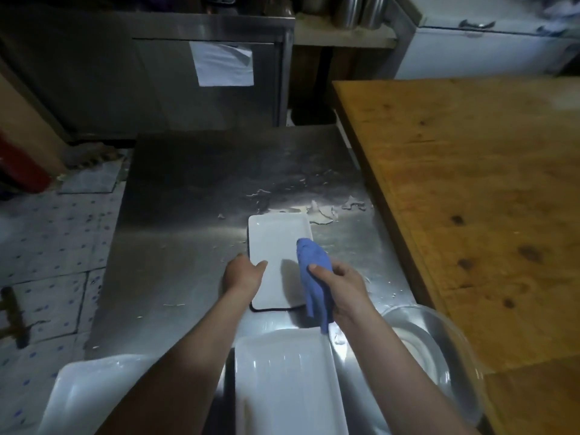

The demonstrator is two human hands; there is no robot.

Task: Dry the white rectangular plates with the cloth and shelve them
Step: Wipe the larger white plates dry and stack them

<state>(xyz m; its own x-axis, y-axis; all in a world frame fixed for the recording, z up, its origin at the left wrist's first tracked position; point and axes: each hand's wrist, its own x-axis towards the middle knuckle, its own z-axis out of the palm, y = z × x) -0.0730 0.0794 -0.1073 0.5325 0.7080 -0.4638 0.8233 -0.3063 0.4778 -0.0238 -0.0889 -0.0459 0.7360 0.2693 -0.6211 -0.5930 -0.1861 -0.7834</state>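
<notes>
Plate (pixel 276 246) between hands — left hand (pixel 243 273) gripping its edge — right hand (pixel 340 285) holding cloth (pixel 314 265)

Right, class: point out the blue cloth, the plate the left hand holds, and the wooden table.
blue cloth (pixel 314 259), head view, bunched upper part.
white plate (pixel 276 240), head view, bare centre.
wooden table (pixel 470 183), head view, bare top.

This is looking like a commercial kitchen: a wet stainless steel counter (pixel 188 215) is standing before a steel cabinet (pixel 157 89), metal canisters (pixel 357 11) are sitting on a shelf (pixel 342 37), and a white chest freezer (pixel 470 54) is standing behind a wooden table (pixel 470 183).
</notes>
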